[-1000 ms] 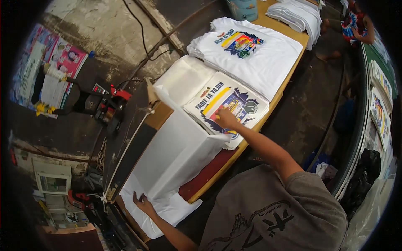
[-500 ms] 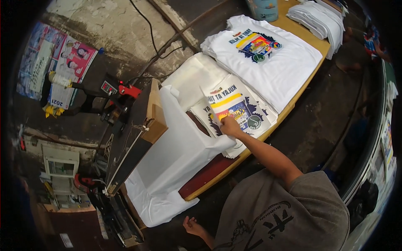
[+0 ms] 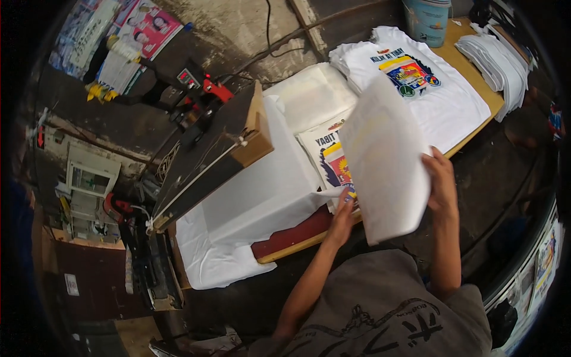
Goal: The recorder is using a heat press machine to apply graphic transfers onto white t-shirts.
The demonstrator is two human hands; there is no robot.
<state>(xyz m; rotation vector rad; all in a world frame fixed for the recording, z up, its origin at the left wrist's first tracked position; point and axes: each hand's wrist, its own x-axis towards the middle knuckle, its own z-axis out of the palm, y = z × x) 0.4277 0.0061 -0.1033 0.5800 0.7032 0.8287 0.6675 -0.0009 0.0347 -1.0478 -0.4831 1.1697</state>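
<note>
My right hand (image 3: pixel 441 181) grips the right edge of a printed transfer sheet (image 3: pixel 386 160), raised and tilted so that its pale back shows. Faint print shows through it. My left hand (image 3: pixel 340 219) is closed by the sheet's lower left edge, at the corner of a white cloth (image 3: pixel 256 190); what its fingers hold I cannot make out. Partly hidden behind the lifted sheet lies a stack of printed transfer sheets (image 3: pixel 321 149) with coloured mirrored designs. The white cloth drapes over the lower part of a heat press (image 3: pixel 208 160), whose upper part stands raised.
White shirts (image 3: pixel 461 104) with a coloured print lie on the yellow-edged table (image 3: pixel 476 134). Behind them are a blue bucket (image 3: pixel 429 24) and a pile of folded white cloth (image 3: pixel 493 74). A pale sheet or pad (image 3: pixel 315 95) lies beside the press. Posters (image 3: pixel 146 30) hang at the upper left.
My right hand has lifted a transfer sheet off the stack, tilted it up and moved right. My left hand has risen from below the table edge to the sheet's side. The view has shifted.
</note>
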